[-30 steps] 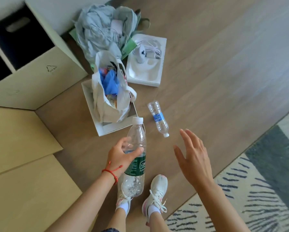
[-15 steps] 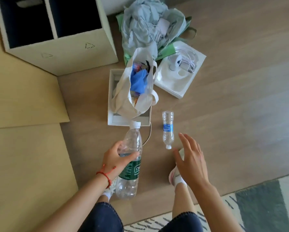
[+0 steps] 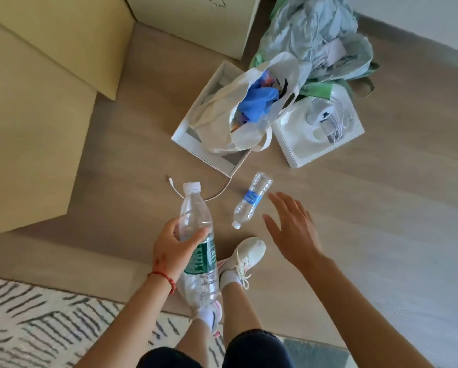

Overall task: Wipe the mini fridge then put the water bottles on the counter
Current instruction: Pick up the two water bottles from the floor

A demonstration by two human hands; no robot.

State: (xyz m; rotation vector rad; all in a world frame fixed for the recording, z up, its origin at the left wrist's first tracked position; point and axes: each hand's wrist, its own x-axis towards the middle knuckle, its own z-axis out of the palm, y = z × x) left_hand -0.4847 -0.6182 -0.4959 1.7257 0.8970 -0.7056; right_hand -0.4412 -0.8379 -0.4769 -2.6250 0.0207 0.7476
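My left hand point(image 3: 173, 248) grips a large clear water bottle point(image 3: 196, 224) with a green label and a white cap, held above the floor with the cap pointing away from me. A small water bottle point(image 3: 252, 200) with a blue label lies on its side on the wooden floor, cap toward me. My right hand point(image 3: 293, 228) hovers open just right of the small bottle, fingers spread, not touching it. The mini fridge is not in view.
Pale yellow furniture tops point(image 3: 31, 120) fill the left. A white tote bag point(image 3: 238, 120) sits in an open white box point(image 3: 185, 131), beside another white box point(image 3: 302, 150) of cables. A grey-green bag point(image 3: 321, 38) lies behind. A white cable point(image 3: 177, 192) crosses the floor. A patterned rug point(image 3: 44, 325) lies near my feet.
The view has swung round, so the furniture now sits at upper left and the rug at lower left. My right hand stays open near the small bottle. The left hand keeps the large bottle.
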